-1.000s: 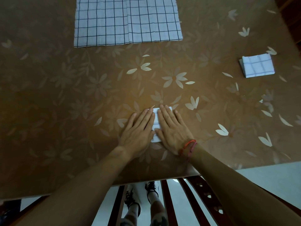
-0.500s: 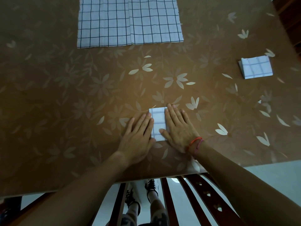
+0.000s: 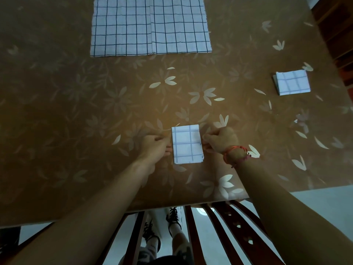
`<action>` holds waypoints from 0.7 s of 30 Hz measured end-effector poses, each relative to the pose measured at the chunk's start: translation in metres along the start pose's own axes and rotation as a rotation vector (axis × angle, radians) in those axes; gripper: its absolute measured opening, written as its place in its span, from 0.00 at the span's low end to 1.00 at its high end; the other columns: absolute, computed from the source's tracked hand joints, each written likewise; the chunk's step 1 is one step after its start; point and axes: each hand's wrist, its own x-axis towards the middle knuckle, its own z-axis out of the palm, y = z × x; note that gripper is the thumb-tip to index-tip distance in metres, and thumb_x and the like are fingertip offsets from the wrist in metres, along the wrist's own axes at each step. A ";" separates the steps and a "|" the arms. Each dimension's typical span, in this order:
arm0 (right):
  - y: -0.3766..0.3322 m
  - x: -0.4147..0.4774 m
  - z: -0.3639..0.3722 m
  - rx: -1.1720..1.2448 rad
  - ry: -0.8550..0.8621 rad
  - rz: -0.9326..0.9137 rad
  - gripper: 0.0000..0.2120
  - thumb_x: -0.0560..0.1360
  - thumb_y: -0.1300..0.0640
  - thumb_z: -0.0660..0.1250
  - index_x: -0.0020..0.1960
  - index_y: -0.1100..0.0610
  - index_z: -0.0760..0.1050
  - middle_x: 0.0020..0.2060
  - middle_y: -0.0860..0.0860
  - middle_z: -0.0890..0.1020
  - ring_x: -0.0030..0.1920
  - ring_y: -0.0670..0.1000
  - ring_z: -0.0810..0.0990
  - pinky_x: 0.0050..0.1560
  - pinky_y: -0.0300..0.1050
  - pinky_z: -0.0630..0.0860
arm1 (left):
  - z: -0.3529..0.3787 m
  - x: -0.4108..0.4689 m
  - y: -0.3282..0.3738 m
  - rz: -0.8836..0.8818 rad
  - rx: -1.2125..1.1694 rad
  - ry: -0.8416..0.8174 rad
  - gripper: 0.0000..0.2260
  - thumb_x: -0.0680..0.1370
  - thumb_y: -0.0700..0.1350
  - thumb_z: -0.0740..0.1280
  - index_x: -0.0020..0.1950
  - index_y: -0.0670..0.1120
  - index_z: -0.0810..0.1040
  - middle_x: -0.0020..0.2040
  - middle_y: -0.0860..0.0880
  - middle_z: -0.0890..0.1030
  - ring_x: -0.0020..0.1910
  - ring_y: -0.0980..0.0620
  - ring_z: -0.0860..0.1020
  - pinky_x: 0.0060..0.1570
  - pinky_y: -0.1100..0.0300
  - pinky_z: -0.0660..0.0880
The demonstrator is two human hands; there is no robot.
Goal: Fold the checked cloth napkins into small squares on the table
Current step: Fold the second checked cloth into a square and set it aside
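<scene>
The left hand (image 3: 155,147) and the right hand (image 3: 220,140) sit on either side of a small folded napkin (image 3: 186,144), just below the middle of the frame. Both hands have their fingers curled in, knuckles up, with the fingertips turned toward the cloth. The left hand's fingertips (image 3: 168,149) meet the napkin's left edge, and the right hand's fingertips (image 3: 206,142) are at its right edge. Whether either hand actually pinches the cloth or only touches it cannot be told from this view. A red thread bracelet (image 3: 236,153) circles the right wrist.

The folded napkin lies flat on the brown, flower-patterned tabletop (image 3: 76,111) as a tall rectangle, white with thin blue checks, its layered edges showing at the lower right corner. At the top of the frame a large checked napkin (image 3: 150,25) is spread out flat, well apart from the hands, with a crease running down its middle. At the right of the frame a finished folded square (image 3: 293,83) lies on its own.

Along the bottom, past the near rim of the tabletop, dark wooden chair slats (image 3: 219,230) and the person's laced shoes (image 3: 172,217) show over a pale floor.
</scene>
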 end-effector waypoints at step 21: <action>-0.046 -0.059 0.011 -0.092 0.218 -0.172 0.06 0.72 0.57 0.68 0.44 0.57 0.84 0.37 0.53 0.85 0.41 0.54 0.83 0.47 0.53 0.82 | 0.004 -0.001 -0.005 0.019 -0.011 -0.003 0.06 0.79 0.45 0.66 0.42 0.48 0.79 0.42 0.49 0.84 0.43 0.53 0.83 0.49 0.55 0.81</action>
